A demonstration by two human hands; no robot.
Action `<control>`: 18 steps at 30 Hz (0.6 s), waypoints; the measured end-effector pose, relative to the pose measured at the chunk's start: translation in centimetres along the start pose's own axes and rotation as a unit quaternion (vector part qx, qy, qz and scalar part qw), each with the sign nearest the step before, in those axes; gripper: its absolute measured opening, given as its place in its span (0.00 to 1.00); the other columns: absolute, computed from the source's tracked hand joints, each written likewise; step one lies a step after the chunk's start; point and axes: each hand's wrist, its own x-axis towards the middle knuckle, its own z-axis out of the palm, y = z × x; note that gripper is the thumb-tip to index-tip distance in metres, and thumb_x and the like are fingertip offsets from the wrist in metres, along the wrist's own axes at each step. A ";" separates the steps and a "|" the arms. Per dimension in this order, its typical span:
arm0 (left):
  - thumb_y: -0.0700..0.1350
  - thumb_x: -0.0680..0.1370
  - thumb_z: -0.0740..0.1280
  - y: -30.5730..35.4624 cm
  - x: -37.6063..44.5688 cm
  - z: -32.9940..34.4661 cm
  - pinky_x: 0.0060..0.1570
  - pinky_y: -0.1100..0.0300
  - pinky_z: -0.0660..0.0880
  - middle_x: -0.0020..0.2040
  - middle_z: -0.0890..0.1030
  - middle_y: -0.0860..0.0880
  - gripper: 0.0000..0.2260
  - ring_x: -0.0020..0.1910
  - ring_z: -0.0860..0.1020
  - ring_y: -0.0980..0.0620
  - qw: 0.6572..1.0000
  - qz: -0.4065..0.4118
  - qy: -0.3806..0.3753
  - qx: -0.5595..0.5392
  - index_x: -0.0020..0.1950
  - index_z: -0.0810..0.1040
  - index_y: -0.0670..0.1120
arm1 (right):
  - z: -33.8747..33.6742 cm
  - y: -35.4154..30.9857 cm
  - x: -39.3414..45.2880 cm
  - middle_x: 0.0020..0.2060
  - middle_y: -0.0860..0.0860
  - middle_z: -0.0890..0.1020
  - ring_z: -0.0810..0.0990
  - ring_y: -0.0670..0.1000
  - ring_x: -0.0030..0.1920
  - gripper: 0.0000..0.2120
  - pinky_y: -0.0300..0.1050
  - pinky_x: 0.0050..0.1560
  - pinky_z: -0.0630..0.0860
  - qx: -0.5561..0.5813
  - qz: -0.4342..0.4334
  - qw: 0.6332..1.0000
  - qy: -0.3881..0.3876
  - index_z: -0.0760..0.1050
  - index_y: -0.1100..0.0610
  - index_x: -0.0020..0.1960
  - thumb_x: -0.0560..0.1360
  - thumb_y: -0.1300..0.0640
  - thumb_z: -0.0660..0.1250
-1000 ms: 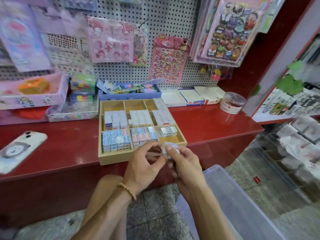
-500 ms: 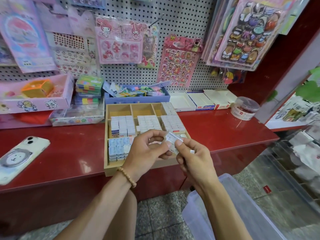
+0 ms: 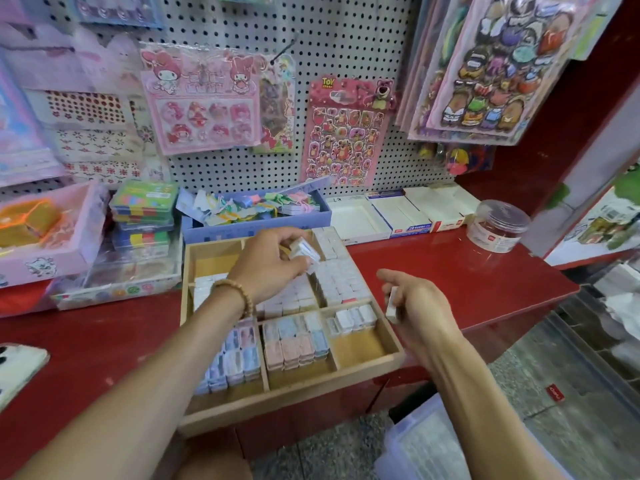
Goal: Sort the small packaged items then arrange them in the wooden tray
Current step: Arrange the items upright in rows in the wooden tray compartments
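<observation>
1. One wooden tray point(image 3: 294, 401), split into nine compartments (three rows of three).
2. Two hands: left hand point(image 3: 273, 268) pinching one small white packet point(image 3: 304, 250), right hand point(image 3: 420, 306) gripping one more point(image 3: 393, 304).
3. Four white packets point(image 3: 353, 318) upright in the front right compartment (the leftmost blurred).
4. One beaded bracelet point(image 3: 239, 294).
5. One blue box point(image 3: 256, 226), three white boxes point(image 3: 398, 216), one clear round tub point(image 3: 497, 226).
6. One phone point(image 3: 17, 367).
</observation>
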 end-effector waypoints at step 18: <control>0.44 0.72 0.73 -6.2 15.1 4.0 0.58 0.50 0.74 0.54 0.82 0.46 0.12 0.55 0.77 0.44 0.933 0.055 -0.055 0.352 0.55 0.83 0.46 | -0.4 1.3 8.4 0.26 0.43 0.81 0.79 0.39 0.29 0.08 0.30 0.32 0.74 -0.096 -0.143 0.984 0.043 0.82 0.60 0.47 0.70 0.67 0.76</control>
